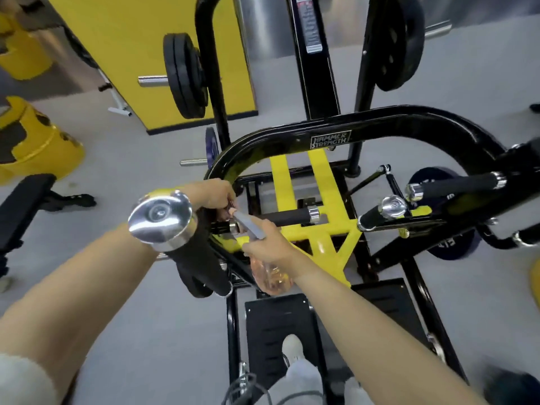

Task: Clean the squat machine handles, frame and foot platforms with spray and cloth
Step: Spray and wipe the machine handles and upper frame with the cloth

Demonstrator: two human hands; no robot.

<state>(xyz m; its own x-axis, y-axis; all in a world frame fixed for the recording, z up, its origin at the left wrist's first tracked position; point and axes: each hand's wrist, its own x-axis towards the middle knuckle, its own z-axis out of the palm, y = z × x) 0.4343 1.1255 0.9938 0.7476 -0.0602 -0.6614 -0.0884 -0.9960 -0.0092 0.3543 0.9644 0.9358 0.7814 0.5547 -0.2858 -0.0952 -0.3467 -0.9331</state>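
A black and yellow squat machine fills the head view, its curved black frame (380, 119) arching across the middle. My right hand (270, 244) grips a clear orange spray bottle (273, 277), its grey nozzle (248, 225) aimed at the inner left handle (287, 218). My left hand (213, 194) is curled on the frame by that handle's base; whether it holds a cloth is hidden. A chrome-capped handle (160, 219) looms close in front of my left forearm. Two foot platforms (271, 323) lie below, my white shoe (292, 347) on the left one.
Black right-side handles (455, 185) with chrome caps stick out at mid right. Weight plates (184, 76) hang on the machine's horns at the back. A black bench (23, 211) and yellow equipment (29, 141) stand on the grey floor to the left.
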